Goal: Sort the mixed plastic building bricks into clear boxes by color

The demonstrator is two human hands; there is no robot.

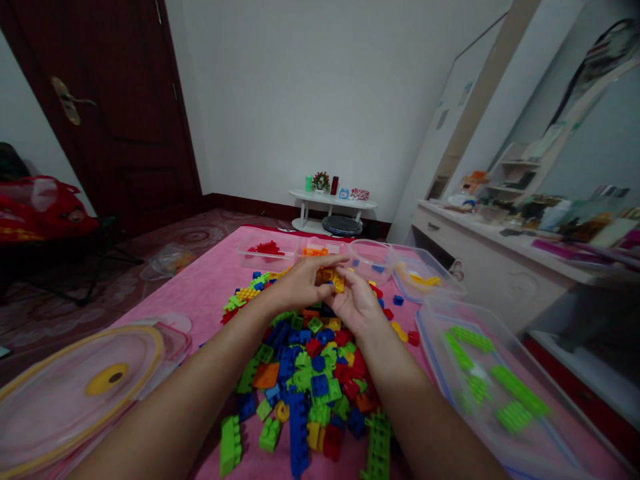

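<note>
A heap of toy building bricks [300, 357] in blue, green, red, yellow and orange is spread over the pink cloth. Above its far part my two hands come close together. My right hand [356, 301] is turned palm up with curled fingers, holding several yellow bricks [339, 284]. Over them arches my left hand [301, 283], its index finger stretched out and its thumb apart, near the yellow bricks. Its other fingers are hidden behind the hand, and whether it touches the bricks I cannot tell.
Clear containers line the far edge: one with red bricks [267, 248], one with orange bricks [315, 252], a round tub [371, 253] with blue bricks, and a box [450, 288] with yellow bricks. A large box [505, 327] with green bricks stands right; lids [159, 347] lie left.
</note>
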